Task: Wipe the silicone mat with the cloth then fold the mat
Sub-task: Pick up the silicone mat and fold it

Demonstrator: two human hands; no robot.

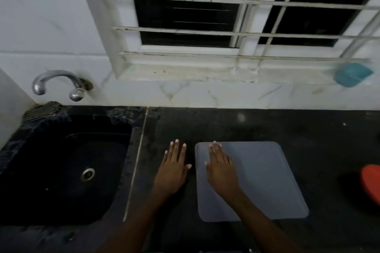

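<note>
A grey silicone mat (265,181) with rounded corners lies flat on the black countertop (308,133), right of centre. My right hand (221,168) rests palm down on the mat's left part, fingers straight and close together, holding nothing. My left hand (172,168) lies flat on the bare counter just left of the mat's left edge, fingers apart, not touching the mat. Whether the mat is one layer or doubled over I cannot tell. No wiping cloth shows near the hands.
A black sink (67,170) with a chrome tap (57,82) is at the left, a dark scrubber (42,110) at its back corner. A red object (371,183) sits at the right edge. A teal thing (351,74) rests on the window sill.
</note>
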